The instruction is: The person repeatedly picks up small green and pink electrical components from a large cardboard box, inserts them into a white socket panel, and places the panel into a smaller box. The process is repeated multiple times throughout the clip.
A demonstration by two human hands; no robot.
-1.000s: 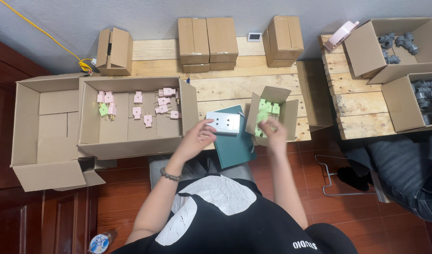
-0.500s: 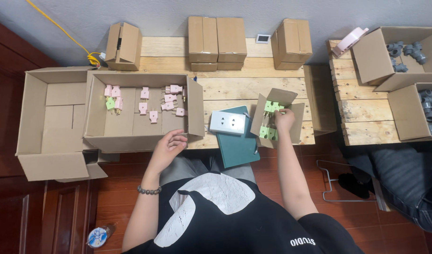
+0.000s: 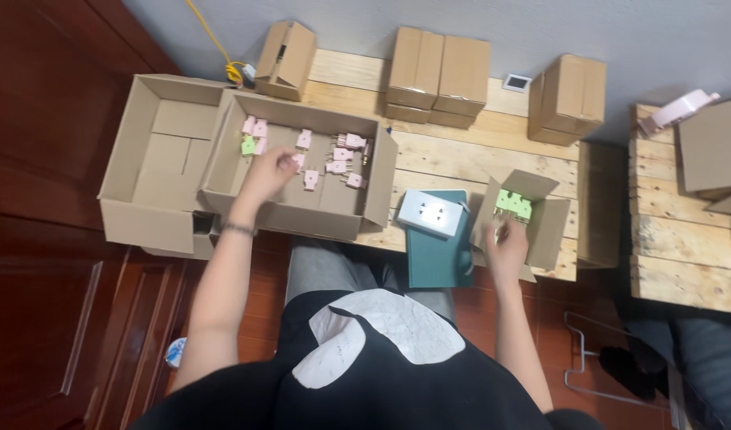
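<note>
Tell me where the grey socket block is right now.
In the head view, the grey socket block lies on a dark green book, between two open boxes, left of the right hand.

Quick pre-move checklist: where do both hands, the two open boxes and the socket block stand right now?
1. Left hand inside the large open box, over the pink plugs: ok.
2. Left grip holding a plug: cannot tell.
3. Right hand at the small open box, beside the green plugs: ok.
4. Right grip holding anything: cannot tell.
5. White socket block lying unobstructed on the teal book: ok.
</note>
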